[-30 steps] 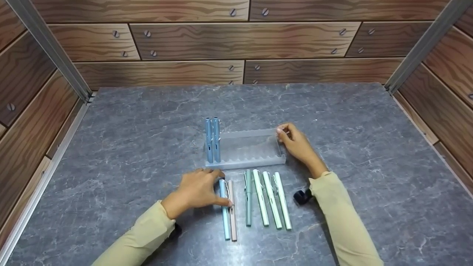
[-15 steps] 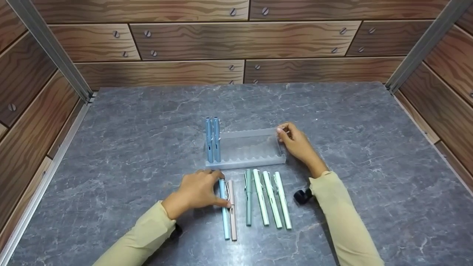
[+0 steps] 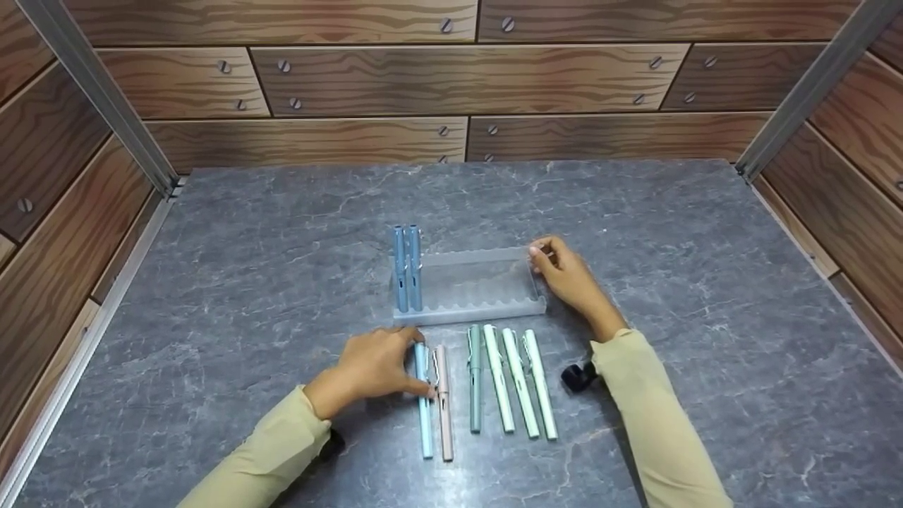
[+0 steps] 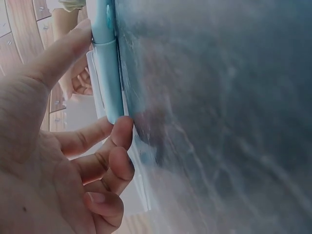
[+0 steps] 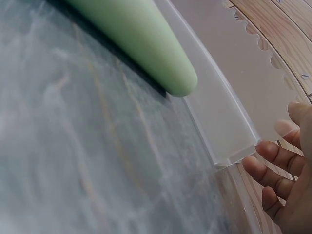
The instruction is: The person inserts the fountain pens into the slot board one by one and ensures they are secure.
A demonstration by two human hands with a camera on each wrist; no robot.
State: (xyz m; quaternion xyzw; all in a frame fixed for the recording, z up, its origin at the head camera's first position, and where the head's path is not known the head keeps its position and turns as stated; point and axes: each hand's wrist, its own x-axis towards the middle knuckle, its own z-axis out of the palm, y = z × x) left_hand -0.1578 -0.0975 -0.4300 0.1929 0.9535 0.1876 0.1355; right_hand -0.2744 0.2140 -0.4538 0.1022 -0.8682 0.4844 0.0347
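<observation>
My left hand [image 3: 374,363] pinches a light blue pen [image 3: 425,416] on the table, thumb along its side and a fingertip at its end. In the left wrist view, the pen [image 4: 108,73] lies between thumb and forefinger while the other fingers curl loosely. Just right of it lies a brownish-pink pen [image 3: 444,423]. My right hand [image 3: 568,279] holds the back right corner of a clear plastic pen rack [image 3: 480,310] with notched edges. Two blue pens [image 3: 407,271] rest side by side in the rack's left notches.
A dark green pen [image 3: 475,381] and three pale green pens [image 3: 520,384] lie in front of the rack. One pale green pen [image 5: 146,44] looms close in the right wrist view. Wood-patterned walls [image 3: 367,81] enclose the grey marbled table [image 3: 282,233].
The light blue pen has shifted slightly left with my left hand, widening its gap from the brownish-pink pen. My right hand and the rack stay in place.
</observation>
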